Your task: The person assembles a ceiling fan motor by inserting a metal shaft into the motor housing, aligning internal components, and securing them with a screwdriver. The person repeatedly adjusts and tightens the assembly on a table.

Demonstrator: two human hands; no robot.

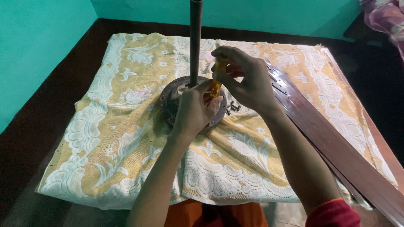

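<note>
A round dark metal fan motor housing (172, 94) lies on a yellow and white lace cloth (126, 138), with a dark rod (195, 42) rising upright from its middle. A yellow-handled screwdriver (216, 84) stands upright over the housing's right side. My right hand (248, 80) grips the top of its handle. My left hand (195, 109) rests on the housing and holds the screwdriver lower down. The tip is hidden behind my left hand.
Long brown fan blades (332, 147) lie along the cloth's right side. A few small metal screws (232, 107) sit on the cloth by the housing. Green walls (38, 50) stand behind and at left. A patterned fabric (385, 19) shows at top right.
</note>
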